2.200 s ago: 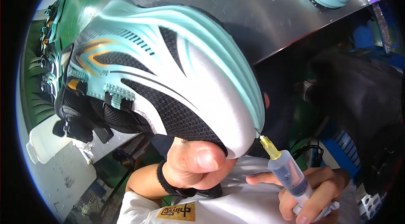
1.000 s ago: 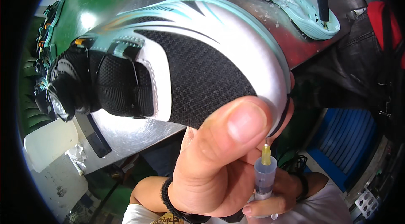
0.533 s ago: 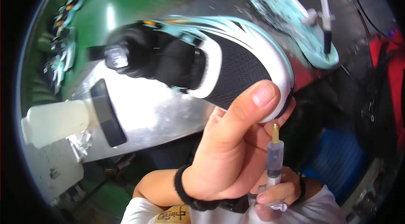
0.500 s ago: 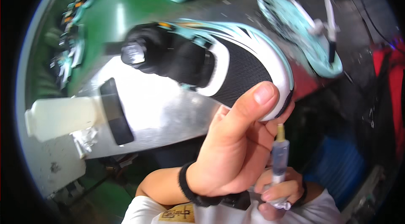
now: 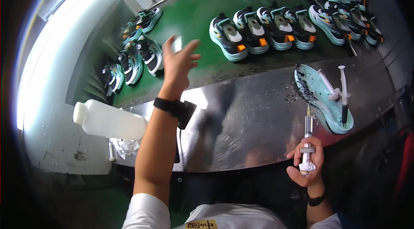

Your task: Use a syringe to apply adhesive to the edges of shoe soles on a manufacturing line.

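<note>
The left hand reached empty over the green belt, fingers spread, seemingly toward teal-and-black sneakers. The right hand's fingers gripped a clear plastic syringe upright, needle clear of the steel counter

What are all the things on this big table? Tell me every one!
Shoes in a row: about nine, teal, black and orange, on the green belt's far right.
Shoes at the left: several, teal and black, on the green belt's left edge.
Shoe sole: one, teal, on the metal table, holding two syringes.
Bottle: one, white, lying at the table's left end.
Crumpled paper: white, under the bottle.
Left hand: open, raised over the belt, black wristband.
Right hand: gripping a syringe, tip upward.
</note>
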The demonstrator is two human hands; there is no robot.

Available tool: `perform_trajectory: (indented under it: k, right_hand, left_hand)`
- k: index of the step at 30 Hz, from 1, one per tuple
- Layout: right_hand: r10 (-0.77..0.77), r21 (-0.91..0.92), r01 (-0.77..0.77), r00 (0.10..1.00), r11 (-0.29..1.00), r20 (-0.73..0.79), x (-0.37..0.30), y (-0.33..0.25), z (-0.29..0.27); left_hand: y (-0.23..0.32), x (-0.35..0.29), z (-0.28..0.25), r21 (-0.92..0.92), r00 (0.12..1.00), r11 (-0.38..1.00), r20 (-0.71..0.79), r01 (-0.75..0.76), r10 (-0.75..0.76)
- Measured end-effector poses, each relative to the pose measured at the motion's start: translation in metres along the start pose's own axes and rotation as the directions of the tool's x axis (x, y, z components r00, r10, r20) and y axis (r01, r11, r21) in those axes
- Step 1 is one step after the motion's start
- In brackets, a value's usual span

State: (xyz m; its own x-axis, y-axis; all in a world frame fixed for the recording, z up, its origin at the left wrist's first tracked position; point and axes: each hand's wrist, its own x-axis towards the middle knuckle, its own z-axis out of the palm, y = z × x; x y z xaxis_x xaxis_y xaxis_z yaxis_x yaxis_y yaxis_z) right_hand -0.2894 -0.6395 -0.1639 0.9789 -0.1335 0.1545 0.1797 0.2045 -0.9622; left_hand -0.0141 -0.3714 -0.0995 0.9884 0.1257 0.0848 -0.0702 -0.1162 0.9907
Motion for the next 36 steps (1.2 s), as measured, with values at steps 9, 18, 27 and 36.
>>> perform_trajectory:
  k: [9, 18, 27, 36]
  right_hand:
    - [0.022, -0.027, -0.022, 1.0, 0.999, -0.007, 0.005, -0.002, -0.016]
    - [0.102, 0.072, -0.096, 0.991, 0.993, -0.083, 0.006, -0.006, -0.03]
    - [0.001, 0.102, 0.009, 0.995, 0.995, -0.097, -0.003, -0.022, -0.017]
    - [-0.183, 0.398, 0.043, 0.929, 0.916, 0.32, 0.005, -0.081, 0.028]
  left_hand:
    - [0.012, 0.019, 0.079, 0.787, 0.87, 0.378, 0.474, -0.487, 0.135]
    - [0.072, -0.14, 0.018, 0.649, 0.787, 0.573, 0.617, -0.501, -0.011]
    - [0.006, -0.003, 0.052, 0.602, 0.903, 0.799, 0.349, -0.011, -0.251]
    - [0.066, -0.082, 0.042, -0.146, 0.651, 0.937, 0.685, -0.318, 0.328]
